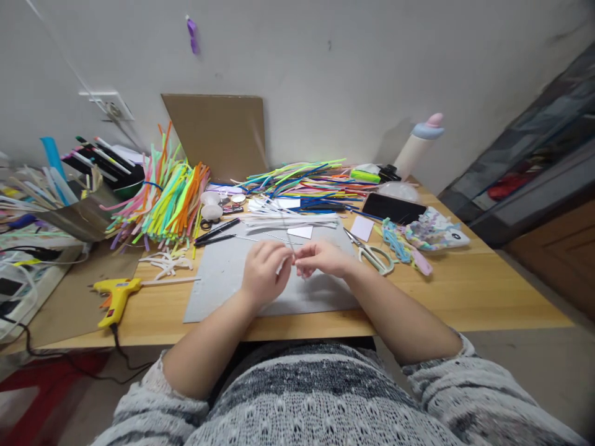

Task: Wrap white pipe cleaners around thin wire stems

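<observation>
My left hand (263,271) and my right hand (323,258) meet over a grey mat (218,279) on the wooden table (465,291). Both are pinched together on a thin white pipe cleaner (289,244) that sticks up and away from my fingers. The fingers of each hand are curled and pressed onto it. A bundle of white pipe cleaners (290,220) lies just beyond my hands.
A yellow glue gun (116,297) lies left of the mat. Piles of coloured pipe cleaners (170,198) sit at the back, beside cardboard (218,133). Scissors (374,254), a phone (393,207), a pastel plush piece (432,232) and a bottle (418,145) are on the right.
</observation>
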